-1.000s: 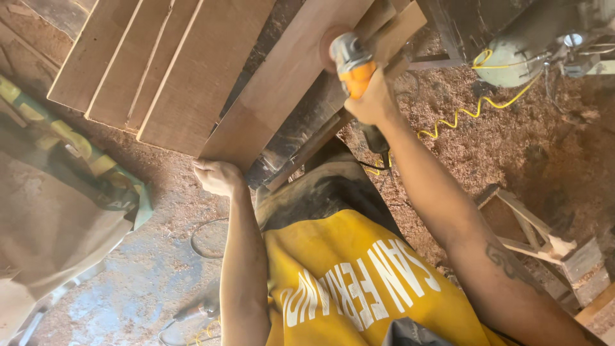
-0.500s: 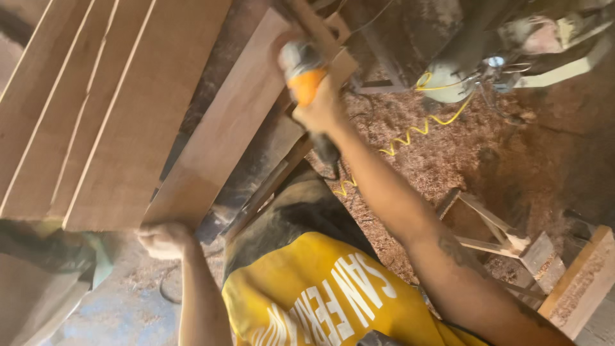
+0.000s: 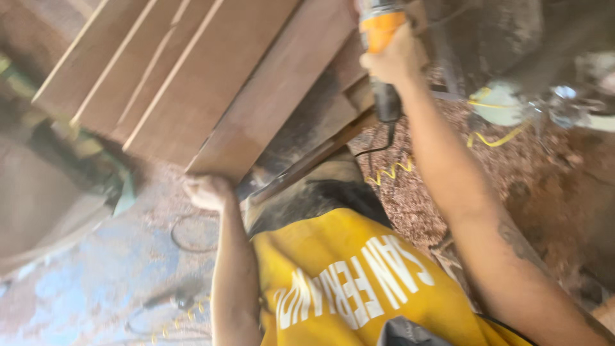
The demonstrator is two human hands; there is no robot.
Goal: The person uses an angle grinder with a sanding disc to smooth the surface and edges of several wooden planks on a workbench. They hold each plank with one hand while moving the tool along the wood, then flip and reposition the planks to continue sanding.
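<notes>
1. My right hand is wrapped tight around an orange and black power tool, far up over the long brown board.
2. My left hand is closed on the near end of that board, at its corner.
3. The board looks smooth near me. I think some work is left at the far end.
4. More boards lie just to the left, touching.
5. The sawdust floor on the right has open room, but a yellow cord lies there.
</notes>
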